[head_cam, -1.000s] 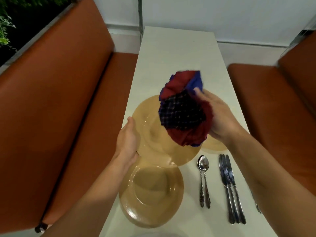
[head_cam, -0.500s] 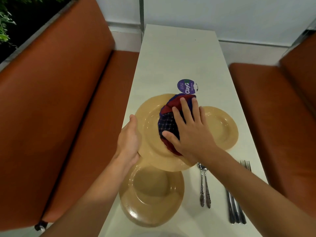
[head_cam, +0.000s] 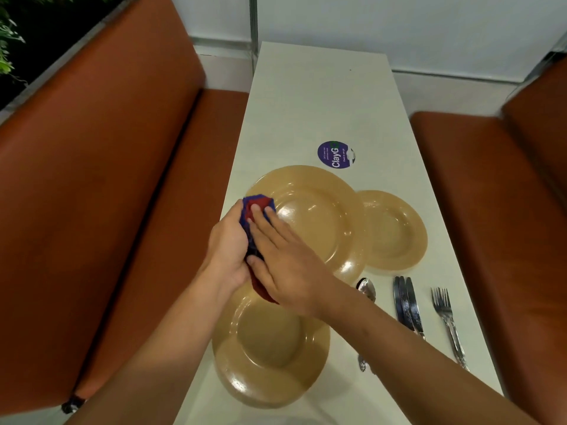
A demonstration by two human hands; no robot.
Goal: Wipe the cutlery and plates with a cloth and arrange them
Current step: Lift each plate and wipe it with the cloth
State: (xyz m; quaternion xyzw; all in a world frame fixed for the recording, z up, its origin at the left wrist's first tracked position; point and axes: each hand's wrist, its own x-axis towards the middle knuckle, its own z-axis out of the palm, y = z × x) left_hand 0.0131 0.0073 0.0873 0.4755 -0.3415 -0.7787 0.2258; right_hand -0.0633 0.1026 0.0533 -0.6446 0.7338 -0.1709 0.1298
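A large tan plate (head_cam: 319,210) is held a little above the table, overlapping two other tan plates: a smaller one (head_cam: 395,231) to its right and a near one (head_cam: 270,348) in front. My left hand (head_cam: 228,250) grips the large plate's left rim. My right hand (head_cam: 282,259) presses a red and blue cloth (head_cam: 256,207) flat onto that same left rim, right beside my left hand. To the right lie spoons (head_cam: 366,289), two knives (head_cam: 406,305) and forks (head_cam: 445,317), partly hidden by my right forearm.
The narrow white table (head_cam: 319,96) runs away from me, with a purple round sticker (head_cam: 335,154) beyond the plates. Orange bench seats (head_cam: 101,179) flank both sides. A white wall closes the far end.
My right hand has brought the cloth down onto the large plate and slid it from the plate's middle to its left rim, next to my left hand.
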